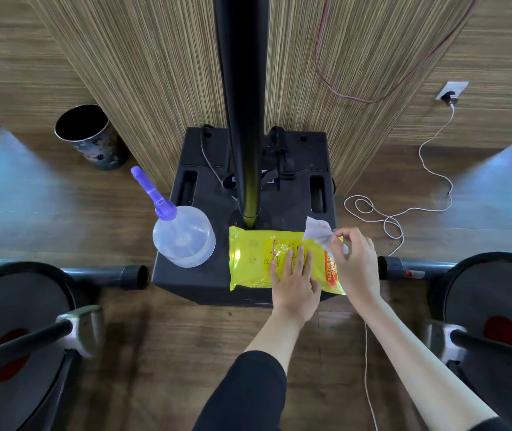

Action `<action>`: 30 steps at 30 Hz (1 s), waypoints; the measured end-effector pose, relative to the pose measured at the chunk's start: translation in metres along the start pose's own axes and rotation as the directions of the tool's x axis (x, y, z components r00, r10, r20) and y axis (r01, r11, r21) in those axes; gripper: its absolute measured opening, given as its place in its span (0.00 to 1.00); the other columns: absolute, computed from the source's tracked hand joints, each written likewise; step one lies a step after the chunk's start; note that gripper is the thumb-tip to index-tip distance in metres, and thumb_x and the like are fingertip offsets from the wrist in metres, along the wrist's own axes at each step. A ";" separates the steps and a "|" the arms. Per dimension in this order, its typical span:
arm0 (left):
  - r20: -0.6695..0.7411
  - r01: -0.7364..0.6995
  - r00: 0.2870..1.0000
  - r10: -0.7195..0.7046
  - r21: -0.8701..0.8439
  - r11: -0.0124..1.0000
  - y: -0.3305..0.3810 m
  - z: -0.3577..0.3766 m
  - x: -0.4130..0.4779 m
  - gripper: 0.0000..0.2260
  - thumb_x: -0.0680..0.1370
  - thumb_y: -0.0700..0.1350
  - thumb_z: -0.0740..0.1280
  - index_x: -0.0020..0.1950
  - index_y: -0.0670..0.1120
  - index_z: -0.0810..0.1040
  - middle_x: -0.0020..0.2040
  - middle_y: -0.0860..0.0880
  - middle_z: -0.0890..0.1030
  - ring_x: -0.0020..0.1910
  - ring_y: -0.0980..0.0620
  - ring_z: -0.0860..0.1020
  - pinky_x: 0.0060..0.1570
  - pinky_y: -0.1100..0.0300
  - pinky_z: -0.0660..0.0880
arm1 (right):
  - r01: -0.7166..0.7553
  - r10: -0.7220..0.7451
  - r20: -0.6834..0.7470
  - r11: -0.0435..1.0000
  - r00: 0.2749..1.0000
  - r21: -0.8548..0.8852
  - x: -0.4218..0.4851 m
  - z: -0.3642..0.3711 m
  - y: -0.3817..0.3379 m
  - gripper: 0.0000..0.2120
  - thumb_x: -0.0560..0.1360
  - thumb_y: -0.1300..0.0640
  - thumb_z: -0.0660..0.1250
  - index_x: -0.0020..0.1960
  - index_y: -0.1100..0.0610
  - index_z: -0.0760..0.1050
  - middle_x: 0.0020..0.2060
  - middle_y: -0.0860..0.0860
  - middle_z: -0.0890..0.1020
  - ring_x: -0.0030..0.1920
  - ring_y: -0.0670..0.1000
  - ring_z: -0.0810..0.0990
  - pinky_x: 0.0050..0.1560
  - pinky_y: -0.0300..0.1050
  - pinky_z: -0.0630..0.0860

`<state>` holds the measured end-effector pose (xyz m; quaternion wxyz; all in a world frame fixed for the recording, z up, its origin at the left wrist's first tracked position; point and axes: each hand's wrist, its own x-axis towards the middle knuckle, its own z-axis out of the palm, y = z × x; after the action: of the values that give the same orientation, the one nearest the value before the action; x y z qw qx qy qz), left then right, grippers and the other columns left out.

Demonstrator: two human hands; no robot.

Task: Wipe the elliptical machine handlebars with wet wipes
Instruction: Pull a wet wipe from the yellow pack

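Wood-floored gym: on a black box (208, 275), the yellow wet-wipe pack (257, 259) is pressed flat by the left hand (295, 284); a wipe (317, 233), pinched by the right hand (357, 259), should be drawn out slowly.

Illumination is even and moderately bright, with two pale blue glare patches on the brown wood-plank floor (186, 331) at mid-left and mid-right. Wide-angle distortion bends the striped wood wall panel (155, 73) outward; edge blur softens the round dark machine housings in both lower corners. The glossy black upright post (243, 119) carries a yellowish reflection near its base.
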<state>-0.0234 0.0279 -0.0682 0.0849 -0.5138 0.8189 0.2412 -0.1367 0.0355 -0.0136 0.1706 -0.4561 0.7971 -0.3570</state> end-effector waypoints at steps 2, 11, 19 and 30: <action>-0.006 0.000 1.000 0.000 0.034 0.999 0.001 0.000 0.000 0.27 0.82 0.53 0.47 0.79 0.48 0.42 0.79 0.50 0.40 0.78 0.48 0.41 0.72 0.39 0.42 | 0.011 -0.011 0.011 1.000 1.000 -0.017 0.000 0.001 0.000 0.03 0.78 0.56 0.61 0.49 0.52 0.73 0.44 0.39 0.75 0.48 0.45 0.69 0.53 0.52 0.71; 0.037 -0.058 0.998 0.057 0.028 0.998 -0.001 -0.015 0.005 0.25 0.83 0.50 0.48 0.79 0.46 0.49 0.79 0.49 0.47 0.78 0.48 0.45 0.73 0.40 0.46 | 0.010 -0.005 0.073 0.997 0.997 -0.075 -0.002 -0.003 -0.008 0.04 0.77 0.57 0.62 0.48 0.55 0.75 0.42 0.42 0.76 0.48 0.50 0.71 0.51 0.50 0.69; -0.053 0.107 0.947 -0.317 -0.877 0.468 -0.028 -0.047 0.000 0.15 0.82 0.42 0.54 0.63 0.46 0.76 0.62 0.50 0.74 0.59 0.57 0.70 0.57 0.64 0.64 | 0.067 -0.052 0.117 0.989 0.992 -0.134 -0.008 -0.003 -0.009 0.05 0.77 0.56 0.63 0.50 0.55 0.77 0.42 0.45 0.79 0.47 0.50 0.73 0.51 0.45 0.66; -0.149 0.066 0.961 -0.231 -0.693 0.718 -0.045 -0.062 -0.026 0.19 0.83 0.44 0.51 0.74 0.45 0.63 0.73 0.49 0.67 0.71 0.51 0.65 0.64 0.62 0.63 | 0.185 -0.146 0.138 0.924 0.980 -0.335 -0.020 -0.006 -0.021 0.04 0.74 0.55 0.69 0.45 0.56 0.80 0.40 0.55 0.83 0.46 0.59 0.78 0.49 0.47 0.69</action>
<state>0.0348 0.0029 -0.0185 -0.1834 -0.5971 0.6329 0.4574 -0.1172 0.0479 0.0053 0.1009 -0.5639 0.7953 -0.1985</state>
